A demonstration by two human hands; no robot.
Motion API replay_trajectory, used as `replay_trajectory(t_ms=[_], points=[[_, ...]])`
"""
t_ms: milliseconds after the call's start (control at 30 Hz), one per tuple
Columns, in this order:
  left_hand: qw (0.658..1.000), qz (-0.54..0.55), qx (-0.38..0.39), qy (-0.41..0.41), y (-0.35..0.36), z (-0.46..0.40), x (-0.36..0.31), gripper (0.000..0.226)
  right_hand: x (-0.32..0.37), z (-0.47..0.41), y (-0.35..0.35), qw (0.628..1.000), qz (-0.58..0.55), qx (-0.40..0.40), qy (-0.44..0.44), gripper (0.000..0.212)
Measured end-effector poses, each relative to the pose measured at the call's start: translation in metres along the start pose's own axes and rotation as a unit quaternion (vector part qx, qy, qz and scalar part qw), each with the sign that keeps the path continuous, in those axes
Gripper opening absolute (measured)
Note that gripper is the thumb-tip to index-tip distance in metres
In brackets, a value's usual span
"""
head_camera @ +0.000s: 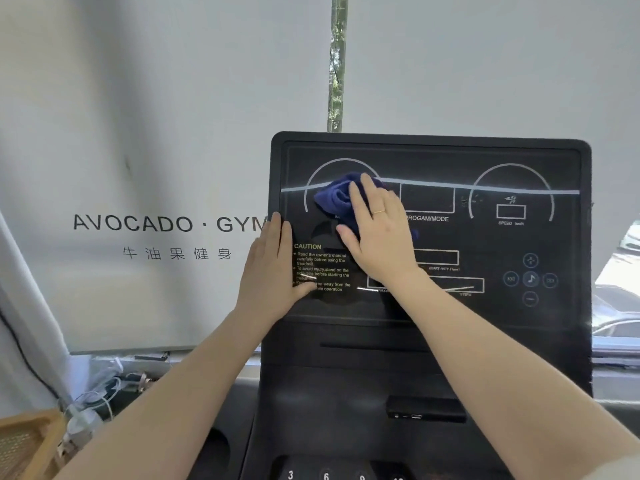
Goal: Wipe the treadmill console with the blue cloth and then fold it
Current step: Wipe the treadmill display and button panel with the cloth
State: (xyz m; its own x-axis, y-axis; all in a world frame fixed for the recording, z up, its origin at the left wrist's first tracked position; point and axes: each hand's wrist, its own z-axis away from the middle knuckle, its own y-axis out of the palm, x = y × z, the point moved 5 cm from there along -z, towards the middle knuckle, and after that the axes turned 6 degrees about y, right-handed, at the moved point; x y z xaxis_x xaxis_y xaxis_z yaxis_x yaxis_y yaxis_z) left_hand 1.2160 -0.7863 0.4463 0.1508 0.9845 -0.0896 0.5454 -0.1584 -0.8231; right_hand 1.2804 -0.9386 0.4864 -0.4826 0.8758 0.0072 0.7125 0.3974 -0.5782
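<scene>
Right hand (375, 233) flat, fingers straight, pressing bunched blue cloth (337, 199) on upper left of console (519, 161). Left hand (273, 271) flat, relaxed, bracing left edge. Risk: cloth slipping from under palm; pressure triggering buttons (530, 279) at right.

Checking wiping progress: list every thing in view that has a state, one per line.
Cloth: bunched, unfolded, pressed flat against the console under the right hand.
Console: upright, display dark, being wiped at upper left.
Right hand: fingers straight, pressing the cloth.
Left hand: fingers straight, resting on the console's left edge.
Ring: worn on a right finger.
</scene>
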Motion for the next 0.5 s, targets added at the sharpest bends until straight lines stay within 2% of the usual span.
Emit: replay_trajectory(t_ms=[100, 233, 300, 400, 500], points=[[1.000, -0.017, -0.008, 0.010, 0.000, -0.004, 0.005, 0.114, 0.010, -0.006, 0.007, 1.000, 0.026, -0.006, -0.016, 0.052], [1.000, 0.010, -0.002, 0.001, 0.004, -0.010, 0.017, 0.123, 0.056, -0.011, 0.028, 0.985, 0.029, 0.020, -0.168, 0.049], [0.999, 0.034, 0.005, -0.006, 0.006, -0.009, 0.022, 0.123, 0.058, -0.010, 0.033, 0.979, 0.044, 0.032, -0.197, 0.050], [1.000, 0.022, 0.009, -0.004, 0.007, -0.009, 0.023, 0.126, 0.031, -0.023, 0.026, 0.983, 0.060, 0.016, -0.172, 0.044], [1.000, 0.004, 0.018, -0.006, 0.005, -0.012, 0.020, 0.127, -0.006, -0.042, 0.012, 0.993, 0.062, -0.022, -0.097, 0.042]])
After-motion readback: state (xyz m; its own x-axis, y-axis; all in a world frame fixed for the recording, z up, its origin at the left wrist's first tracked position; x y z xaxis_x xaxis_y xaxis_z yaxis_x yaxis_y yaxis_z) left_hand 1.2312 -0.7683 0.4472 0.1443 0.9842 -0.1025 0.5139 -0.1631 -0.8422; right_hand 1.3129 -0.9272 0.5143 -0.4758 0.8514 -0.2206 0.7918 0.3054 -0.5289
